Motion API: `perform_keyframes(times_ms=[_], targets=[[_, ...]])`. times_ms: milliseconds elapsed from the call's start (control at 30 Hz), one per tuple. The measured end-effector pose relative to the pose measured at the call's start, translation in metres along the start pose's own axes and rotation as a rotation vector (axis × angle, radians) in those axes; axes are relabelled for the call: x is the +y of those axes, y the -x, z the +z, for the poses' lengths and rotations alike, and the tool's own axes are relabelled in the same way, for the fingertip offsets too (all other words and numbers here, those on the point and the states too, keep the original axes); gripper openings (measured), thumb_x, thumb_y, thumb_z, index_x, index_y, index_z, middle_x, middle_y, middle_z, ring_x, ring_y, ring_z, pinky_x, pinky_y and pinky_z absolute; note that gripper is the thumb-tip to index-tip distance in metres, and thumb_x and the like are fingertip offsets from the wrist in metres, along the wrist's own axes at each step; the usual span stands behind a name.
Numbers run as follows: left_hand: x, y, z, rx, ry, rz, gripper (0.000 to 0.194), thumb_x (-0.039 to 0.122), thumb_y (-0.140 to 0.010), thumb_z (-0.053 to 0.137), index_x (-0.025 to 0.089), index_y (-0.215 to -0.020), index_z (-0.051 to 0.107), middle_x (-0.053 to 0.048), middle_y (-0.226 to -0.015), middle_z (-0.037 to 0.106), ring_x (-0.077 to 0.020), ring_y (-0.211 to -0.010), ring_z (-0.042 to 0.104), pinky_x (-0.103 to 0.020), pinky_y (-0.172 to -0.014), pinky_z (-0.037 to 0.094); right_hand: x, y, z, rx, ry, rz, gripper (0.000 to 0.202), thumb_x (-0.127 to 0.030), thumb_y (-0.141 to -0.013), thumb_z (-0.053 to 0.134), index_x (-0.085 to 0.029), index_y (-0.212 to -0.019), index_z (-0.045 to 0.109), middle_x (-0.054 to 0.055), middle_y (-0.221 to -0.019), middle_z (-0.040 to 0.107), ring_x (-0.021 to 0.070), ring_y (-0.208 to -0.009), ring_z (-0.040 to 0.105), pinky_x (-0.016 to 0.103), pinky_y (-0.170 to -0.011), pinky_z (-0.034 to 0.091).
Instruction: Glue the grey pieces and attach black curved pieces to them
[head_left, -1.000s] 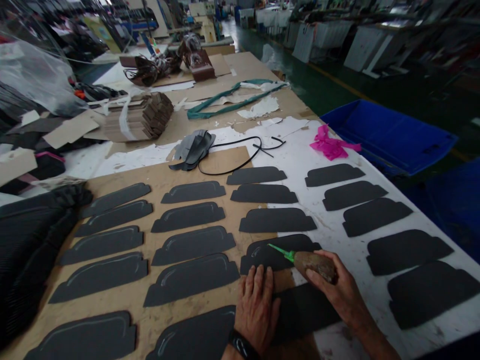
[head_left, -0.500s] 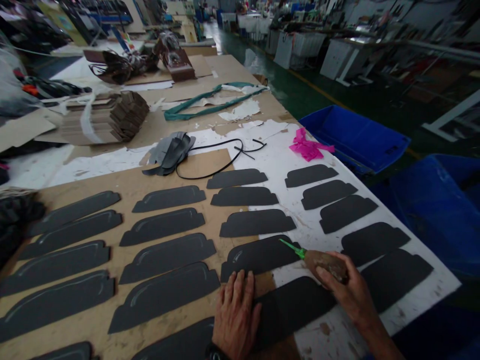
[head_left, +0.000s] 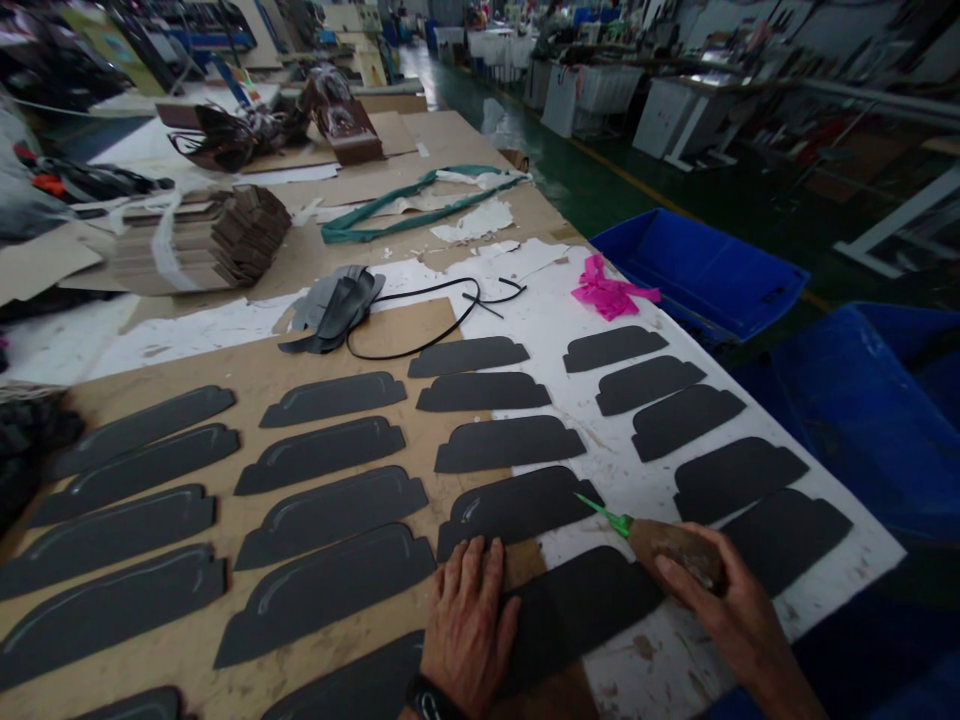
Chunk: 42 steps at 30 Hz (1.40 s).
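My right hand is wrapped round a brown bottle with a thin green nozzle. Its tip is at the right end of a dark grey shaped piece, which bears a short glossy line near its left end. Flat on the lower edge of that piece rests my left hand, fingers spread, a dark band on the wrist. Just below, another dark piece lies between my hands. Rows of similar pieces cover the table; those in the left columns, such as one piece, carry glossy curved lines.
Beyond the rows lie grey scraps, a black cord, a pink cloth and a green band loop. A bundle of brown boards sits back left. Blue bins stand past the table's right edge.
My right hand has moved right and slightly down with the bottle, taking the nozzle tip toward the piece's right end. My left hand stays on the piece. The view has shifted slightly.
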<state>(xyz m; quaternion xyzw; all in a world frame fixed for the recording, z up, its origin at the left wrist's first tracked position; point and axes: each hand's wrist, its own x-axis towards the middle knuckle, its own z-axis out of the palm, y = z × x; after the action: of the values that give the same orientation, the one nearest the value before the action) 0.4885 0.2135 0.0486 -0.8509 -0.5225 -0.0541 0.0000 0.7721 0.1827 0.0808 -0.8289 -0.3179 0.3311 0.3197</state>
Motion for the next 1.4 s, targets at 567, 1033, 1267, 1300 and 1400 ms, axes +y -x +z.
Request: perform_keyframes(times_ms=[567,1033,1267,1300,1400], targets=[[-0.029,-0.061,-0.007,0.026,0.089,-0.126,0.042,0.025,-0.085,0.044,0.022,-0.127,0.045,-0.007,-0.133,0.046,-0.0250,-0.121,0.041,-0.041,-0.094,0.042,-0.062,-0.023,0.059,-0.276,-0.439,0.013,0.053,-0.048,-0.063,0.068,-0.024,-0.106,0.050,0.006,-0.101,0.063,0.0294,-0.089,0.062,0.038,-0.064,0.056],[-0.033,-0.062,0.004,-0.112,0.149,-0.187,0.050,0.044,-0.087,0.039,0.024,-0.132,0.039,-0.005,-0.137,0.043,-0.0266,-0.123,0.040,-0.043,-0.096,0.043,-0.092,-0.043,0.123,-0.376,-0.047,-0.301,0.045,-0.044,-0.066,0.063,-0.024,-0.104,0.051,0.004,-0.102,0.062,0.0227,-0.090,0.060,0.034,-0.078,0.048],[-0.033,-0.061,0.006,-0.087,0.134,-0.173,0.049,0.044,-0.086,0.039,0.023,-0.131,0.040,-0.006,-0.136,0.045,-0.0269,-0.122,0.042,-0.044,-0.094,0.044,-0.100,-0.045,0.127,-0.337,0.006,-0.327,0.044,-0.046,-0.068,0.061,-0.025,-0.105,0.050,0.005,-0.105,0.062,0.0236,-0.094,0.059,0.036,-0.081,0.047],[-0.033,-0.061,0.006,-0.086,0.135,-0.173,0.049,0.044,-0.086,0.040,0.023,-0.131,0.041,-0.006,-0.135,0.045,-0.0271,-0.122,0.042,-0.044,-0.093,0.045,-0.101,-0.046,0.127,-0.319,0.011,-0.324,0.044,-0.046,-0.068,0.060,-0.025,-0.105,0.050,0.005,-0.105,0.061,0.0238,-0.094,0.059,0.036,-0.081,0.047],[-0.035,-0.062,0.006,-0.081,0.139,-0.171,0.049,0.043,-0.085,0.042,0.024,-0.130,0.042,-0.006,-0.134,0.047,-0.0266,-0.121,0.044,-0.042,-0.093,0.045,-0.101,-0.048,0.120,-0.270,0.025,-0.305,0.044,-0.049,-0.068,0.059,-0.025,-0.104,0.050,0.005,-0.104,0.060,0.0240,-0.094,0.058,0.037,-0.082,0.046]])
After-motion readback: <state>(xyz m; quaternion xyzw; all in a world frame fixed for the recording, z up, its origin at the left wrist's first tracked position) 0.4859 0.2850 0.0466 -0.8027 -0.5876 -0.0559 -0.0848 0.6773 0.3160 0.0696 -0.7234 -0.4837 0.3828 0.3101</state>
